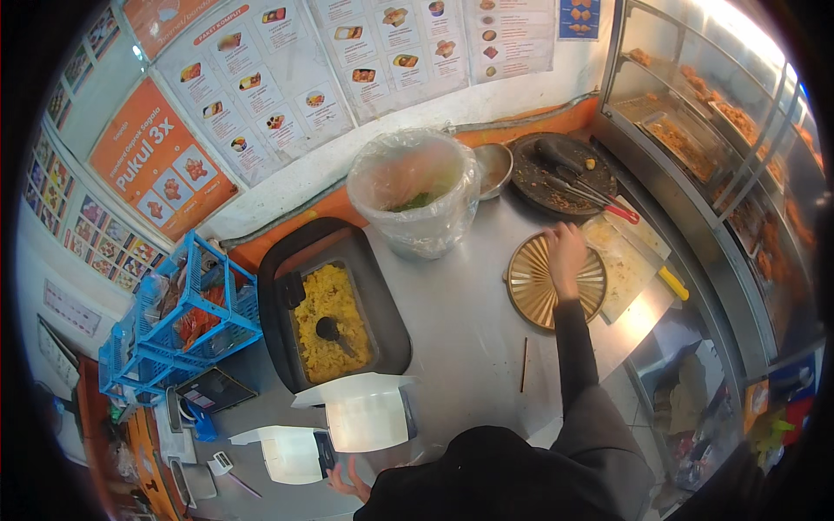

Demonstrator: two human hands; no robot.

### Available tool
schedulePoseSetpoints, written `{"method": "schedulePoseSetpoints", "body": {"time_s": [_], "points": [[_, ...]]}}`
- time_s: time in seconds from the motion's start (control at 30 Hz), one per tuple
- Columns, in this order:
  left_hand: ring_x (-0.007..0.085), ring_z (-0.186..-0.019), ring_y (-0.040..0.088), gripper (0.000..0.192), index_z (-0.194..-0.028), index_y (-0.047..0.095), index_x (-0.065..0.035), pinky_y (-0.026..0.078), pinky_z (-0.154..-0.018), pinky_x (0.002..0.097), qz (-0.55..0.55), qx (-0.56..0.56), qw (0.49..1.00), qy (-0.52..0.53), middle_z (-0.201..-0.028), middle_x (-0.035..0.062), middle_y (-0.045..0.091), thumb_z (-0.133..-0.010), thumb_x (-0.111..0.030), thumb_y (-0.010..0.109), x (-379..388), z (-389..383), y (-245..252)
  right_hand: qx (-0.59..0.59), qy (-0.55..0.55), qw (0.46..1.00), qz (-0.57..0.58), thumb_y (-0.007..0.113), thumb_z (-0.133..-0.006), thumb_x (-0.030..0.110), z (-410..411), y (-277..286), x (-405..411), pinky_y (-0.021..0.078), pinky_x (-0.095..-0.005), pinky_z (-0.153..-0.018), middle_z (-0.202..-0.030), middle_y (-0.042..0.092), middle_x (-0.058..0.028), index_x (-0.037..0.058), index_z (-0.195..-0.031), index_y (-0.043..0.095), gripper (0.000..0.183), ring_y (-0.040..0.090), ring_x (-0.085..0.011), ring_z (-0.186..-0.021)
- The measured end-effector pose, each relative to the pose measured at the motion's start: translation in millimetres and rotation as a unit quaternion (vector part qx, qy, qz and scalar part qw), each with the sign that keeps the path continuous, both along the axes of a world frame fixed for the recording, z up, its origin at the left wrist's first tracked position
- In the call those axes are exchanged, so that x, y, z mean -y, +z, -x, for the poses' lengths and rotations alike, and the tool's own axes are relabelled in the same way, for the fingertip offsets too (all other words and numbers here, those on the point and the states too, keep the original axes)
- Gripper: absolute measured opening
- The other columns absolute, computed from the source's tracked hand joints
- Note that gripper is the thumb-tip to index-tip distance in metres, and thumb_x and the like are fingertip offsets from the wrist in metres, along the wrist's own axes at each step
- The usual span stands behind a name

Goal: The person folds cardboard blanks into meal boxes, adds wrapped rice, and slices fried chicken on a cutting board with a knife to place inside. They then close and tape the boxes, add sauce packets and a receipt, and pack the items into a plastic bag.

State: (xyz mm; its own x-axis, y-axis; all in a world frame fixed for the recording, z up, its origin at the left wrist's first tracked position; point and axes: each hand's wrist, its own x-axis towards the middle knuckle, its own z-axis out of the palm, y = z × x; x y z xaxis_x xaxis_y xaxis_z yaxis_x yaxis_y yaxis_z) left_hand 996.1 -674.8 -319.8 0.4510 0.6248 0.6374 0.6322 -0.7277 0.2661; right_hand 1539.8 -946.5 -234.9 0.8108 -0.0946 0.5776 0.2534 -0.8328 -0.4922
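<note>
My right hand [567,255] is over a round, ribbed gold-coloured plate or lid [529,280]; whether its fingers grip anything cannot be made out. My left hand [350,482] has its fingers spread, just right of a small white food box [292,454] with its lid up. A second white food box [365,420] stands beside it, also with the lid raised. Behind the boxes, a black-rimmed container holds yellow rice [326,306] with a black scoop [328,329] in it. A thin brown stick [524,365] lies on the steel table [456,338].
A plastic-lined tub [417,228] with greens, a metal bowl [494,170] and a stone mortar [560,202] stand along the wall. At right are tongs [622,212], a yellow-handled knife [672,282] on a cutting board [635,290], and a glass fried-food case [690,91]. Blue baskets [186,303] stand left.
</note>
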Motion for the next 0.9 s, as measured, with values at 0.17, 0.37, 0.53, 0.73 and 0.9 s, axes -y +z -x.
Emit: {"method": "schedulePoseSetpoints", "body": {"time_s": [0.17, 0.37, 0.53, 0.73, 0.9], "points": [[0.0336, -0.124, 0.040, 0.042, -0.101, 0.068, -0.0199, 0.022, -0.107, 0.0637, -0.196, -0.027, 0.979, -0.058, -0.119, 0.0075, 0.045, -0.082, -0.057, 0.061, -31.3, 13.6, -79.9, -0.087, -0.318, 0.943, 0.041, 0.067, -0.082, 0.022, 90.6, -65.0, 97.6, 0.0472, -0.0464, -0.077, -0.088, 0.060, -0.0135, 0.0017, -0.108, 0.052, 0.036, 0.059, -0.0332, -0.086], [0.0352, -0.125, 0.037, 0.045, -0.108, 0.064, -0.0152, 0.021, -0.107, 0.0651, -0.108, -0.009, 0.991, -0.082, -0.116, 0.0084, 0.042, -0.086, -0.054, 0.055, 13.0, 16.2, -51.7, -0.257, 0.013, 0.818, -0.515, 0.058, -0.085, 0.013, 146.4, -4.8, 106.9, 0.0493, -0.0336, -0.061, -0.083, 0.059, -0.0061, 0.0084, -0.098, 0.045, 0.020, 0.059, -0.0191, -0.074], [0.0384, -0.130, 0.027, 0.053, -0.122, 0.055, -0.0110, 0.015, -0.109, 0.0663, -0.023, -0.058, 0.987, -0.149, -0.122, 0.0115, 0.036, -0.086, -0.050, 0.053, 30.1, 24.3, -10.5, -0.206, 0.101, 0.822, -0.522, 0.055, -0.083, 0.007, 234.1, 47.4, 174.9, 0.0380, -0.0216, -0.041, -0.074, 0.054, -0.0009, 0.0115, -0.091, 0.044, 0.014, 0.050, -0.0091, -0.055], [0.0388, -0.130, 0.024, 0.048, -0.125, 0.054, -0.0110, 0.014, -0.110, 0.0652, 0.024, -0.068, 0.978, -0.195, -0.125, 0.0116, 0.032, -0.088, -0.042, 0.054, 40.5, 23.7, 10.2, -0.442, 0.152, 0.818, -0.335, 0.059, -0.079, 0.007, 359.2, 77.9, 295.3, 0.0363, -0.0211, -0.037, -0.072, 0.052, -0.0002, 0.0096, -0.090, 0.048, 0.016, 0.046, -0.0081, -0.051], [0.0382, -0.130, 0.024, 0.045, -0.126, 0.053, -0.0117, 0.016, -0.111, 0.0626, -0.005, -0.067, 0.977, -0.202, -0.125, 0.0110, 0.032, -0.089, -0.036, 0.055, 40.9, 20.9, 5.7, -0.610, 0.054, 0.778, -0.141, 0.066, -0.080, 0.020, 381.0, -42.5, 289.9, 0.0534, -0.0323, -0.053, -0.086, 0.056, -0.0096, -0.0034, -0.104, 0.050, 0.037, 0.060, -0.0185, -0.070]]}}
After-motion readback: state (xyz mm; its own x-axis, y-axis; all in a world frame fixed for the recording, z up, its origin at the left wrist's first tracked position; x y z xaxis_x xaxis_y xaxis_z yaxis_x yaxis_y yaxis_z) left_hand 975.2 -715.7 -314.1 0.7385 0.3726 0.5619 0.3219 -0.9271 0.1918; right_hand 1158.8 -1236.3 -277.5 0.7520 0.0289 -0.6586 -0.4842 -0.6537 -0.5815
